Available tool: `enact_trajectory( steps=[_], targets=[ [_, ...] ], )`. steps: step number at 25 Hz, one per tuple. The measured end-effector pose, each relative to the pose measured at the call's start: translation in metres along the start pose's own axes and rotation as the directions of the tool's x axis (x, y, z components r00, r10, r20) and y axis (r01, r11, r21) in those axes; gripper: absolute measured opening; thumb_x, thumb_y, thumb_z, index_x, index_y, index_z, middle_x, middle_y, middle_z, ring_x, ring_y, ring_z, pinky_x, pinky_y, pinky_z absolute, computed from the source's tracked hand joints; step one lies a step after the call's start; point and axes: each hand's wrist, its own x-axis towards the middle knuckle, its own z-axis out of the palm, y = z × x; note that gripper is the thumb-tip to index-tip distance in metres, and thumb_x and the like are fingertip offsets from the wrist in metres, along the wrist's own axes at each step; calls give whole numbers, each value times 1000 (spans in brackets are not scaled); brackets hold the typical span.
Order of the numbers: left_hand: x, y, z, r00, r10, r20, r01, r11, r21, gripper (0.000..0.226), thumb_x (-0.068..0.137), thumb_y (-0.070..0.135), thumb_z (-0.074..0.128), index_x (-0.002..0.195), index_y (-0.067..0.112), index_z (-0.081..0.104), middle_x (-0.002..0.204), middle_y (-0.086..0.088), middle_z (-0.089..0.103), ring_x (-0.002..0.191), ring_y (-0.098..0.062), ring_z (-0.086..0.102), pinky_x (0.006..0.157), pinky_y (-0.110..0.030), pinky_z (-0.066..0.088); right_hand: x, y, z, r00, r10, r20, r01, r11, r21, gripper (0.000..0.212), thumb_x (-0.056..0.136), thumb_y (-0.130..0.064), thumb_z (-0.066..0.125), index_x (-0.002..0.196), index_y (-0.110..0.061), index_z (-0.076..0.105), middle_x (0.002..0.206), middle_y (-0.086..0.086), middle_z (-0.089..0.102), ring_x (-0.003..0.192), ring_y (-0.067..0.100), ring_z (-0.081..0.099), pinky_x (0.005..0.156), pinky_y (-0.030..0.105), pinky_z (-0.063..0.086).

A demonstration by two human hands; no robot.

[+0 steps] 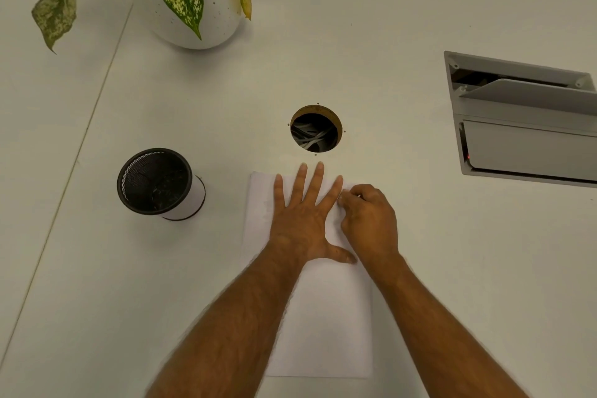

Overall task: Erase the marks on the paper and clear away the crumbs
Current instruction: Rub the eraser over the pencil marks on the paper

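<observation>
- Pressing flat, left hand (302,220) with fingers spread is laid on paper (323,317), frame centre.
- Right hand (368,220) fingers curled; anything gripped cannot be told.
- Mesh cup (155,181) is seen left on desk (420,268).

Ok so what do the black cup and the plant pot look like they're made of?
The black cup looks like metal wire mesh, matte: a fine grid shows on its inner wall, under a solid rim. The plant pot looks like glazed ceramic, white with small dark speckles and a smooth rounded wall, though painted plastic can't be excluded.
</observation>
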Motion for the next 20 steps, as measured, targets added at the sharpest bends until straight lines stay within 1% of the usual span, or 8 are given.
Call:
enact_trajectory(
  steps=[2, 4, 6, 9, 12, 14, 17, 20],
  targets=[
    [-1, 0, -1, 1000, 1, 4, -1, 1000, 16, 133, 56, 99, 44, 150, 37, -27, 162, -5, -32, 147, -34, -31, 114, -67, -17, -18, 2, -6, 998, 65, 18, -67, 993, 101, 15, 96, -26, 54, 88, -17, 63, 85, -5, 63, 74, 9, 56, 72, 25, 49],
    [-1, 1, -2, 1000, -1, 13, 1, 1000, 23, 133, 59, 96, 49, 150, 36, -28, 161, -6, -34, 146, -34, -32, 114, -68, -16, -45, 7, -13, 994, 81, 79, -92, 984, 156, 18, 97, -27, 53, 84, -18, 62, 82, -5, 63, 75, 10, 58, 72, 27, 50],
    [-1, 1, -3, 1000, -7, 13, 7, 1000, 25, 134, 61, 94, 52, 150, 35, -29, 161, -6, -35, 146, -35, -33, 114, -67, -16, -61, 13, -14, 993, 72, 92, -86, 983, 163, 18, 97, -25, 53, 84, -18, 63, 82, -5, 63, 76, 10, 59, 71, 26, 49],
    [0, 1, -2, 1000, -8, 2, 8, 999, 37, 132, 63, 95, 48, 149, 33, -30, 161, -6, -34, 147, -34, -32, 115, -67, -16, -45, 13, -7, 995, 64, 70, -71, 992, 101, 13, 96, -24, 54, 87, -20, 63, 86, -8, 62, 77, 4, 56, 70, 17, 44],
    [0, 0, -1, 1000, -4, -8, 5, 999, 36, 135, 54, 101, 37, 149, 33, -30, 162, -5, -33, 147, -33, -31, 110, -65, -23, -13, 3, 1, 1000, -1, 30, 2, 1000, -15, 12, 95, -25, 54, 95, -19, 65, 88, -11, 58, 74, 0, 51, 66, 6, 35],
    [-1, 0, -1, 1000, -7, -12, 8, 1000, 29, 137, 50, 103, 34, 149, 33, -30, 162, -4, -32, 147, -32, -32, 107, -63, -27, 2, -5, 2, 1000, 3, 1, -3, 1000, 13, 13, 95, -24, 54, 94, -18, 65, 89, -8, 59, 75, 4, 53, 68, 11, 38],
    [-1, 0, -2, 1000, -13, -15, 13, 1000, 27, 136, 54, 101, 41, 151, 34, -28, 162, -3, -32, 147, -32, -31, 111, -64, -23, -6, -8, -1, 998, 65, 13, -66, 996, 60, 13, 96, -26, 54, 89, -19, 63, 87, -5, 63, 75, 10, 57, 70, 23, 48],
    [0, -1, -2, 999, -31, -16, 32, 998, 45, 134, 60, 95, 50, 150, 35, -29, 161, -6, -35, 146, -34, -33, 114, -68, -15, -44, 5, -7, 994, 54, 96, -63, 993, 96, 18, 96, -25, 53, 81, -18, 61, 80, -6, 62, 73, 10, 57, 67, 22, 47]
  ],
)
